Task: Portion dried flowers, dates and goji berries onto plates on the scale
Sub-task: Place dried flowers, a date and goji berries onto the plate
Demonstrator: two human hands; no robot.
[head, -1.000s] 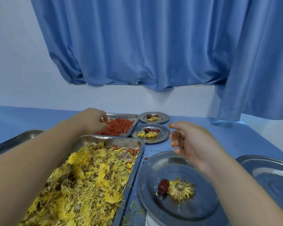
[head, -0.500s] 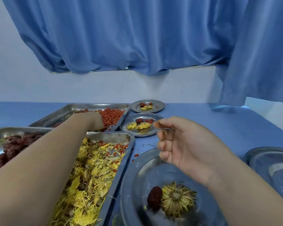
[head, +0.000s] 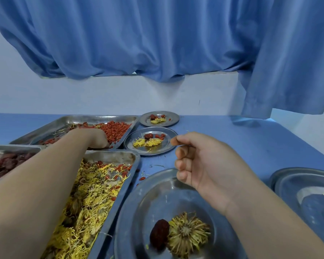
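My left hand (head: pixel 94 138) reaches into the far steel tray (head: pixel 94 118) of red goji berries (head: pixel 120 128), its fingers curled down into the berries. My right hand (head: pixel 202 163) hovers above the far rim of the near round steel plate (head: pixel 138 212), with its fingers loosely curled and nothing in them. One dark red date (head: pixel 159 233) and one dried yellow flower (head: pixel 187 235) lie side by side on that plate. The near tray (head: pixel 134 165) is full of dried yellow flowers (head: pixel 94 195), with some goji berries scattered on top.
A tray of dates (head: pixel 6 162) sits at the left edge. Two small filled plates (head: pixel 166 146) (head: pixel 173 119) stand behind my right hand. Stacked steel plates (head: pixel 292 176) lie at the right. A few berries are spilled on the blue table (head: pixel 232 139). A blue curtain hangs behind.
My left hand has pushed down into the goji berries. My right hand has stayed above the near plate, and the view has come nearer to the table.
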